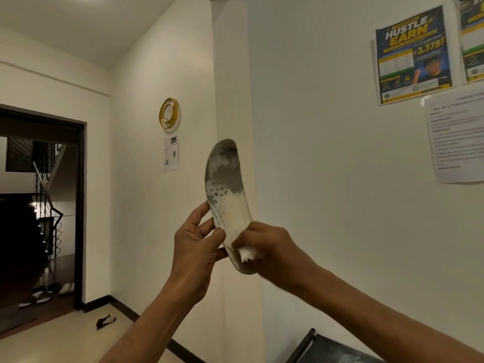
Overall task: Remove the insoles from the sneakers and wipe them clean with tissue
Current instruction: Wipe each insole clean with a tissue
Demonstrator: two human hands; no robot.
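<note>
A worn white insole [226,195] with grey, dirty patches stands upright in front of me, toe end up. My left hand [196,247] grips its lower left edge between thumb and fingers. My right hand [264,247] holds a crumpled white tissue [247,252] pressed against the insole's heel end. No sneakers are in view.
A white wall with posters [413,56] and a printed sheet [457,137] is ahead on the right. A gold ring ornament [169,112] hangs on the pillar. A dark doorway [39,205] with sandals [47,293] lies to the left. A dark surface [327,349] sits at the lower right.
</note>
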